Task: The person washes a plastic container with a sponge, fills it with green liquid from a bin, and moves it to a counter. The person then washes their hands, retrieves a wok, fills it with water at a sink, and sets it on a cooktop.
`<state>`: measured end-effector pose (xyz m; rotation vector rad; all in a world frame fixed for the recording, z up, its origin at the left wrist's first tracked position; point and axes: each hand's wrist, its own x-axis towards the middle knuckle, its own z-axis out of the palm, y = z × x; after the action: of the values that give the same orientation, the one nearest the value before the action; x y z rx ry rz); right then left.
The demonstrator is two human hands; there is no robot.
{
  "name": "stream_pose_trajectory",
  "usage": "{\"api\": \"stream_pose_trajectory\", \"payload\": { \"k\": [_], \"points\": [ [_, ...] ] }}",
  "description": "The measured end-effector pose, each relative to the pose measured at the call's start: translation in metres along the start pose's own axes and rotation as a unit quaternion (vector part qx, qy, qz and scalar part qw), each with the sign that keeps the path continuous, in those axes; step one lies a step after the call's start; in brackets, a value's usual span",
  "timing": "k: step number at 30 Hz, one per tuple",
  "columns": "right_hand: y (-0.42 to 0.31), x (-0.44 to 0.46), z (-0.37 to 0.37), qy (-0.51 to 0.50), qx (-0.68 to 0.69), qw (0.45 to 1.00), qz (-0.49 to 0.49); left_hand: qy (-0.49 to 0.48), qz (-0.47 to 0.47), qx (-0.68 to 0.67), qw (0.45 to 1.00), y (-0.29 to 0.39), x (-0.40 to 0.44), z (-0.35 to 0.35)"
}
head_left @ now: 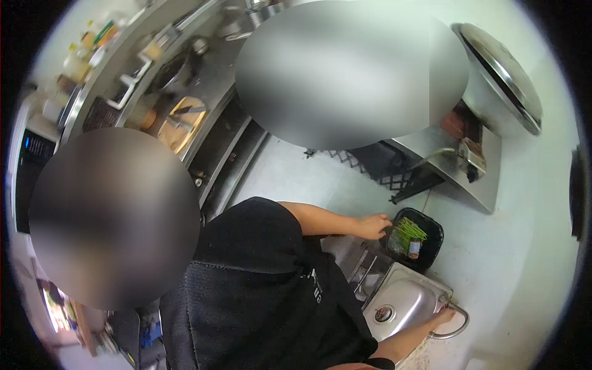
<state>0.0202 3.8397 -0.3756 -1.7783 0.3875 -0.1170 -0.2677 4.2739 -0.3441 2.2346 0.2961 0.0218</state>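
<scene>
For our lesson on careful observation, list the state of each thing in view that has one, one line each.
Black square plastic tub: uncovered, left hand at its rim
Thin green stalks: lying loose in the tub
Curved silver metal tap: right hand at its base, flow unclear
Shiny steel sink: uncovered
Tan wooden board: knife-like tools on it
Large round metal pot: lid on
</scene>
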Motion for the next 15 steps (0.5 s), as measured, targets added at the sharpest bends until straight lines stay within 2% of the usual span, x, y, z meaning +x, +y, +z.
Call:
{"api": "stream_pose_trajectory", "payload": {
  "k": [2, 9, 11, 15],
  "points": [
    [-0.003, 0.002, 0.008, -0.011, -0.036, 0.999, -0.022, 0.051, -0.042, 0.004, 0.998, -0.016, -0.027, -0.009],
    [-0.002, 0.002, 0.045, -0.035, -0.112, 0.991, -0.065, 0.104, -0.122, 0.057, 0.985, -0.084, -0.119, -0.03],
    [0.002, 0.002, 0.048, -0.037, -0.125, 0.989, -0.065, 0.071, -0.218, 0.057, 0.972, -0.085, -0.133, -0.039],
    [0.008, 0.007, 0.045, -0.031, -0.151, 0.986, -0.068, 0.062, -0.191, 0.067, 0.977, -0.077, -0.132, -0.04]
  ]
}}
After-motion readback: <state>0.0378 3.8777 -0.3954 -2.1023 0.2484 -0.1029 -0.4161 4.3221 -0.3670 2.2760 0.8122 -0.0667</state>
